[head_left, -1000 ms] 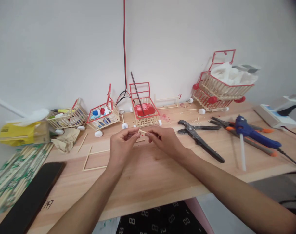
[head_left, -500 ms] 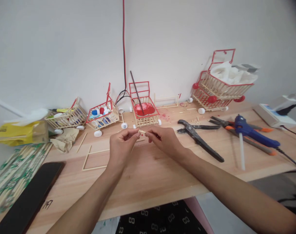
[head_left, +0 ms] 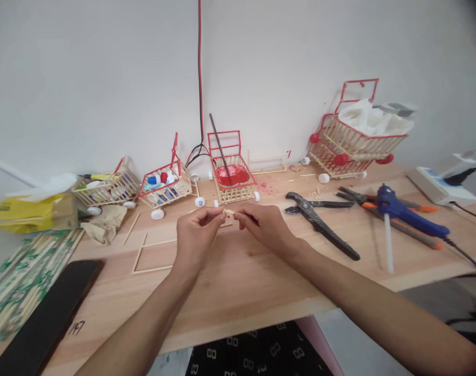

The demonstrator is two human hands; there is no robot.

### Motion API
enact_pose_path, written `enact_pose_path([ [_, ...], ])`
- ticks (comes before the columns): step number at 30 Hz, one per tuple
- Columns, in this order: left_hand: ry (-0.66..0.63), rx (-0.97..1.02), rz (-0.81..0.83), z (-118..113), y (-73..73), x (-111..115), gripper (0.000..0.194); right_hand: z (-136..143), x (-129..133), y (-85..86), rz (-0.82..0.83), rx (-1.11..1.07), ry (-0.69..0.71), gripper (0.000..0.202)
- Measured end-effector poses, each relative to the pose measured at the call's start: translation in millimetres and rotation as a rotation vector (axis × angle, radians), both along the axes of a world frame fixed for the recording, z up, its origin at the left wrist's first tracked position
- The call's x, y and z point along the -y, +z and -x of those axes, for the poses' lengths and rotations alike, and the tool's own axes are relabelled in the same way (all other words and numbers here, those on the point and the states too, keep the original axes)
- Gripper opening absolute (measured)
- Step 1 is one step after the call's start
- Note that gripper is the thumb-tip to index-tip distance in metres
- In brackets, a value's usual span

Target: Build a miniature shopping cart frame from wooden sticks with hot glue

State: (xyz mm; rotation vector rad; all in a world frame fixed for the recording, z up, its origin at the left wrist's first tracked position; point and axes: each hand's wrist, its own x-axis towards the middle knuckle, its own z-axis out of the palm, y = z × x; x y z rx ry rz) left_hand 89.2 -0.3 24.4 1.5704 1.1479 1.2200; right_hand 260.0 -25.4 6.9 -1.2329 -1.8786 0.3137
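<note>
In front of the miniature shopping cart (head_left: 236, 196) with red paint in it, the left hand (head_left: 194, 230) and right hand (head_left: 263, 222) are nearly closed, the thumb and fingers of each pinching the same short wooden stick (head_left: 229, 211). Left of those hands and forward of the cart, 3 sides of a thin wooden frame (head_left: 153, 270) show, flat on the table (head_left: 245, 292). The stick is pale, bridging the narrow gap between 2 sets of fingertips, its ends hidden.

Smooth pale wood tabletop (head_left: 261, 282); glossy black phone (head_left: 53, 313); crumpled matt paper (head_left: 104, 224).
</note>
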Motion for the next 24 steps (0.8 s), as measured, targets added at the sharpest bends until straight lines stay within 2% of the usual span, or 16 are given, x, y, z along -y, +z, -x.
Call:
enact_pose_path([
  [15, -0.005, -0.009, -0.006, -0.4, 0.4, 0.4, 0.014, -0.2, -0.5, -0.4, 0.007, 0.006, 0.001, 0.028],
  [24, -0.091, 0.057, 0.066, 2.6, -2.8, -6.0, 0.029, -1.2, -2.2, 0.5, -0.001, 0.012, -0.001, 0.027],
])
